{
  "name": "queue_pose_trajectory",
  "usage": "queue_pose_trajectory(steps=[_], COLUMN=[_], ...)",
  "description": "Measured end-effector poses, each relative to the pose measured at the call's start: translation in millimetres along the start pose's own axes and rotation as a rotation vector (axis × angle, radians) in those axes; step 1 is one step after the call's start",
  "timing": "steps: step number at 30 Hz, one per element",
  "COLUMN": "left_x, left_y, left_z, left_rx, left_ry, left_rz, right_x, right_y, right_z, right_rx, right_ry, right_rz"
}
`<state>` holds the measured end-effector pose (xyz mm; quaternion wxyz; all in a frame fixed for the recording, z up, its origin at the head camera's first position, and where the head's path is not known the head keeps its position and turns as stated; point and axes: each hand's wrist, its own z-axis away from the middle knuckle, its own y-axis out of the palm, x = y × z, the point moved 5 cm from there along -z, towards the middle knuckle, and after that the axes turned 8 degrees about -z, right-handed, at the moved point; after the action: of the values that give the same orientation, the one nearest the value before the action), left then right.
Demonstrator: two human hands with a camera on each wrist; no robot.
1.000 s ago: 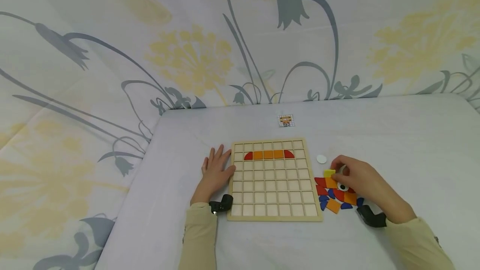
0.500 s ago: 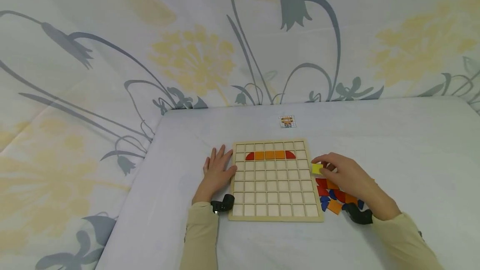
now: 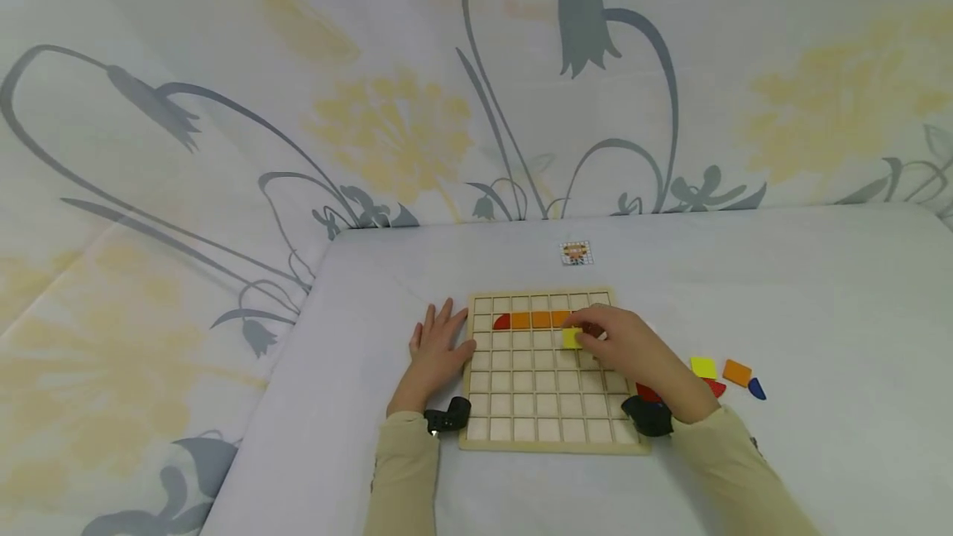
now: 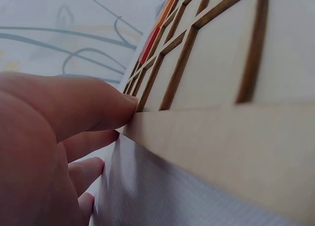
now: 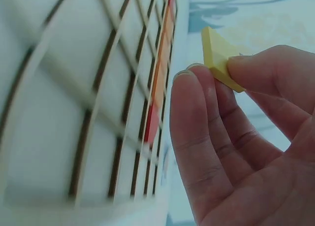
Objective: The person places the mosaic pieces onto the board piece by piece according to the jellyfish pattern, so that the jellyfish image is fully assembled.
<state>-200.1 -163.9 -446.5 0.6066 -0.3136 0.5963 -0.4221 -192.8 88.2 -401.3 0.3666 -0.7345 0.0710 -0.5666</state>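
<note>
Fingers (image 5: 189, 108) of your right hand (image 3: 625, 342) pinch a yellow square tile (image 5: 224, 61) by its edges; the right wrist view shows it held tilted, clear of the gridded wooden board (image 3: 554, 447). From the head you see that tile over the board's right half, just below a row of pieces in the middle of the frame: a red rounded tile (image 3: 502, 322) at the row's left end, then orange square tiles (image 3: 541, 320) side by side in their compartments, the right end hidden behind your hand.

Your left hand (image 3: 434, 362) lies at the board's left edge with its digits straight and parted, and the left wrist view has your thumb touching the wooden rim.

Right of the board, toward the lower right, you have loose pieces on the white-covered bench (image 3: 834, 313): another yellow tile (image 3: 703, 367), red pieces (image 3: 713, 388) partly covered by your forearm, an orange piece (image 3: 737, 373) and a blue curved piece (image 3: 756, 389). Above the board, near centre, lies a small picture card (image 3: 577, 253). A flower-printed cloth (image 3: 417, 122) fills the upper frame.
</note>
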Motion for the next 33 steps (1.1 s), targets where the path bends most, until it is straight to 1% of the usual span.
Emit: queue_pose_trajectory(steps=[4, 8, 10, 12, 16, 19, 22, 25, 27, 30, 33], left_x=[-0.6, -0.1, -0.1, -1.0, -2.9, -3.1, -5.2, -5.9, -4.9, -2.4, -2.2], left_y=[-0.5, -2.3, -2.4, -2.8, -3.8, -2.4, 1.6, 4.3, 4.2, 1.9, 0.6], left_z=[1.8, 2.8, 2.8, 2.7, 3.5, 4.5, 4.0, 2.7, 1.5, -0.6, -3.0], left_rx=[-0.016, -0.015, -0.013, -0.013, -0.008, -0.003, -0.003, 0.004, 0.003, -0.011, -0.019], left_ry=[0.016, 0.018, 0.018, 0.022, 0.025, 0.019, 0.024, 0.034, 0.029, 0.017, 0.020], left_rz=[0.018, 0.019, 0.015, 0.011, 0.021, 0.027, 0.034, 0.026, 0.010, -0.018, -0.012], right_x=[7.9, 17.2, 22.5, 27.0, 31.6, 31.2, 26.1, 20.0, 17.8, 18.8, 21.0], right_y=[14.5, 32.0, 37.9, 41.7, 46.9, 50.6, 53.4, 57.8, 61.0, 64.4, 65.7], right_z=[-15.3, -30.3, -36.1, -41.6, -50.0, -51.9, -50.3, -50.2, -51.5, -54.3, -56.0], right_rx=[0.015, 0.046, 0.051, 0.037, -0.026, -0.068, -0.078, -0.058, -0.039, -0.021, -0.035], right_ry=[-0.015, -0.014, -0.018, -0.014, -0.035, -0.044, -0.002, 0.057, 0.082, 0.085, 0.085], right_rz=[0.045, 0.104, 0.111, 0.101, 0.079, 0.062, 0.046, 0.051, 0.055, 0.046, 0.039])
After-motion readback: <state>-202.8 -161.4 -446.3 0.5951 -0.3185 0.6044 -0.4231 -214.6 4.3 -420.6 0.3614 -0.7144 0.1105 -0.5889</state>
